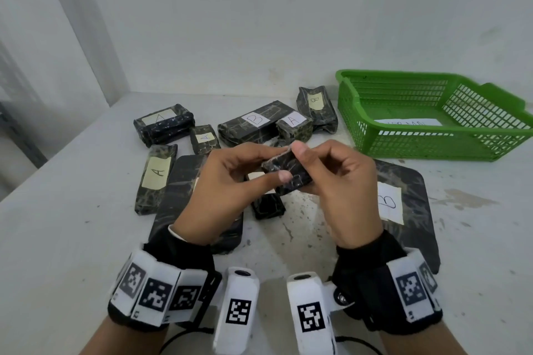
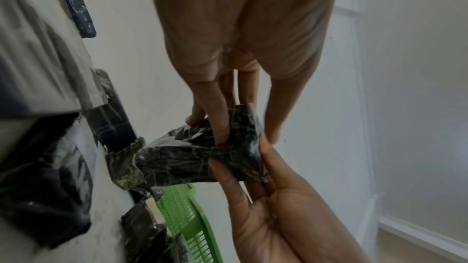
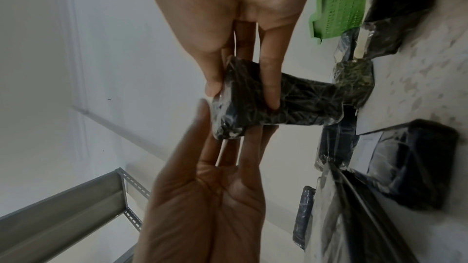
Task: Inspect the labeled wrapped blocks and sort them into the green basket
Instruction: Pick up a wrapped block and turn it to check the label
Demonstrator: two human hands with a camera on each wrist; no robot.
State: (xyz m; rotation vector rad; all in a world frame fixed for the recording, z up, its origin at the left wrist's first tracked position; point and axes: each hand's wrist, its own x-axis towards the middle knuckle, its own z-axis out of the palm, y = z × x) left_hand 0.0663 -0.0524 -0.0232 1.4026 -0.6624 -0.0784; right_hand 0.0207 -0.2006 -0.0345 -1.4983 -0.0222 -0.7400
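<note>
Wrapped block (image 1: 288, 174) is pinched by the left hand (image 1: 227, 193) and right hand (image 1: 343, 190), held up left of the green basket (image 1: 432, 115).

the held block (image 1: 288, 174) shows no readable label (fingers cover much of it). writing on the paper (image 1: 409, 122) inside the green basket (image 1: 366, 130) is too blurred to read.

Setting is looking like a storeroom / bare test bench, not a home. Plain white walls (image 1: 259, 23) are meeting at 10 o'clock w/ no decor. Scuffed, stained grey worktop (image 1: 57, 225) is taking up the foreground. Slotted-angle grey metal shelving (image 3: 76, 203) is showing in right wrist view. Wrapped blocks (image 1: 157, 179) w/ handwritten A/B labels are lying beside a green basket (image 1: 432, 150) at 2 o'clock.
</note>
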